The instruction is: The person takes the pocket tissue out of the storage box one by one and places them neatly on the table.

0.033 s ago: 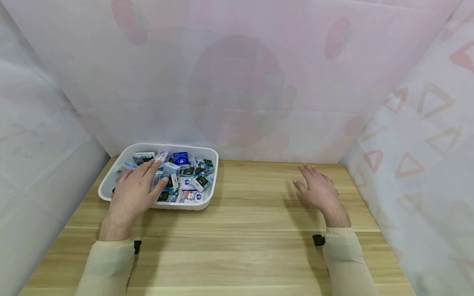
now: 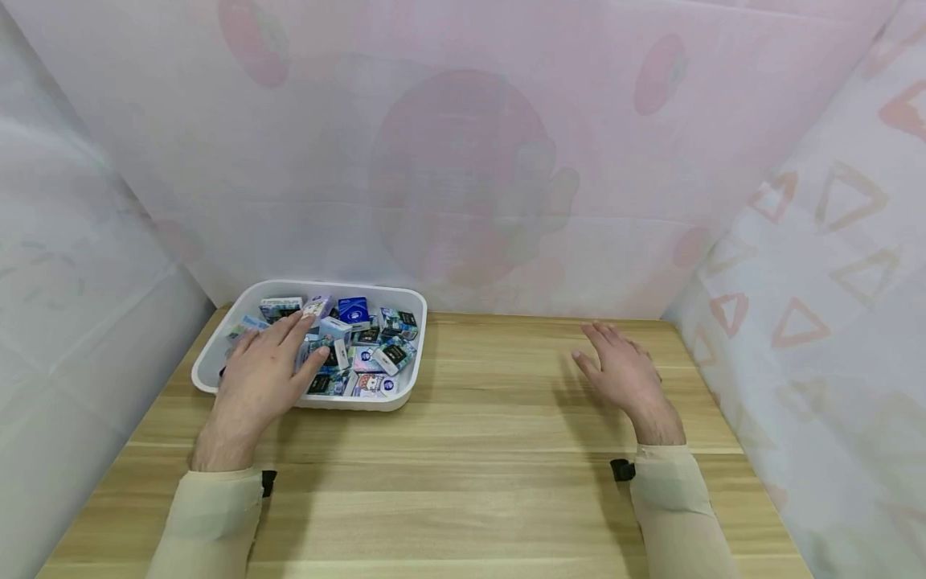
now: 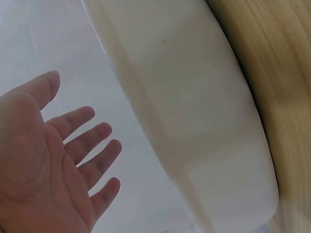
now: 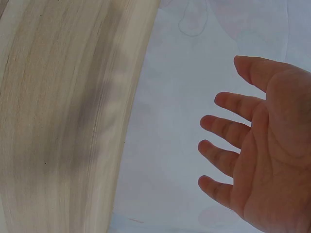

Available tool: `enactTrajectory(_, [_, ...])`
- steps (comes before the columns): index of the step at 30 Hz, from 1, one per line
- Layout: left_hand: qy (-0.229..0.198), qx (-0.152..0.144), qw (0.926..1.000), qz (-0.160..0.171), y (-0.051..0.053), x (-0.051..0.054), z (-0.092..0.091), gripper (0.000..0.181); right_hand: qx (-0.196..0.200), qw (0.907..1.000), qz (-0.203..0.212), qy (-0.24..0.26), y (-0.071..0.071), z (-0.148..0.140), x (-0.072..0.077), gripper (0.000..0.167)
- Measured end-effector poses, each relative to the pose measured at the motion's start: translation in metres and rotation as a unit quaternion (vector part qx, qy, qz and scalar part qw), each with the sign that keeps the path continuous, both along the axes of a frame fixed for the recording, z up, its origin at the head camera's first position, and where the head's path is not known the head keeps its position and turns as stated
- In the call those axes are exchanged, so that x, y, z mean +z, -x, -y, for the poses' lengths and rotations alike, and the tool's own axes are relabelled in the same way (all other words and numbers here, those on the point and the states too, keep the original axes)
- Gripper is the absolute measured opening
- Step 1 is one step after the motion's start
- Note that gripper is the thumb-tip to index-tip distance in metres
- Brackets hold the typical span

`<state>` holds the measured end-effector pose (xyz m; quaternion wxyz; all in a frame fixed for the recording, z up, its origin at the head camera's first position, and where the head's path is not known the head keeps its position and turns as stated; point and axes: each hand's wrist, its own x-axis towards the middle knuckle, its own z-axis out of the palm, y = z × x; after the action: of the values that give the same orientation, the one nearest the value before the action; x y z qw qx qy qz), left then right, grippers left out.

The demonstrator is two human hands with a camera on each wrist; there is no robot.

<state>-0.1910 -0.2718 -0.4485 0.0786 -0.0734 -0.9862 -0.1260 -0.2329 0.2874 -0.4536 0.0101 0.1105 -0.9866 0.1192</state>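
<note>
A white plastic tray (image 2: 414, 378) sits at the back left of the table, filled with several small printed boxes, among them a dark blue box (image 2: 353, 310) and a box with a red cartoon print (image 2: 374, 386). Over the tray's left part hovers my left hand (image 2: 264, 374), fingers spread, covering some of the boxes. The left wrist view shows that palm (image 3: 43, 165) bare, above the level of the tray's outer wall (image 3: 194, 97). On the right side, my right hand (image 2: 618, 370) hangs above the wood with fingers extended. Its palm (image 4: 272, 160) holds nothing in the right wrist view.
The wooden table (image 2: 463, 482) reaches back to a pale printed curtain (image 2: 463, 185). Similar sheets enclose the left side (image 2: 79, 322) and the right side (image 2: 817, 322). A black clip (image 2: 622, 470) shows at the right wrist.
</note>
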Motion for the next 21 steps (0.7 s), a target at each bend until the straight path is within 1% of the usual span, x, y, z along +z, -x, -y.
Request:
enactTrajectory(5, [-0.003, 0.001, 1.0, 0.006, 0.001, -0.002, 0.003, 0.076, 0.001, 1.0, 0.002, -0.002, -0.001, 0.0, 0.001, 0.069])
enactTrajectory(8, [-0.007, 0.004, 0.9999, 0.007, 0.003, -0.004, 0.012, 0.077, 0.001, 1.0, 0.002, -0.002, 0.0, 0.0, 0.001, 0.069])
enactTrajectory(10, [-0.012, 0.011, 0.9999, 0.003, 0.005, -0.007, 0.022, 0.077, 0.002, 1.0, 0.004, -0.002, -0.001, 0.0, 0.002, 0.069])
enactTrajectory(12, [-0.021, 0.028, 0.9994, 0.0, 0.006, -0.01, 0.035, 0.078, 0.003, 1.0, 0.006, -0.001, -0.001, 0.001, 0.002, 0.07])
enactTrajectory(14, [-0.033, 0.054, 0.998, 0.003, 0.006, -0.014, 0.05, 0.079, 0.005, 1.0, 0.007, -0.001, -0.002, 0.001, 0.003, 0.07])
enactTrajectory(17, [-0.056, 0.096, 0.9936, 0.02, 0.002, -0.018, 0.072, 0.081, 0.005, 1.0, 0.008, 0.001, -0.002, 0.002, 0.002, 0.07])
enactTrajectory(19, [-0.074, 0.11, 0.9908, 0.025, -0.001, -0.02, 0.084, 0.08, 0.006, 0.9999, 0.009, 0.002, -0.002, 0.002, 0.002, 0.07])
enactTrajectory(21, [-0.096, 0.115, 0.9883, 0.029, -0.004, -0.022, 0.093, 0.076, 0.006, 0.9999, 0.011, 0.002, -0.002, 0.002, 0.0, 0.07])
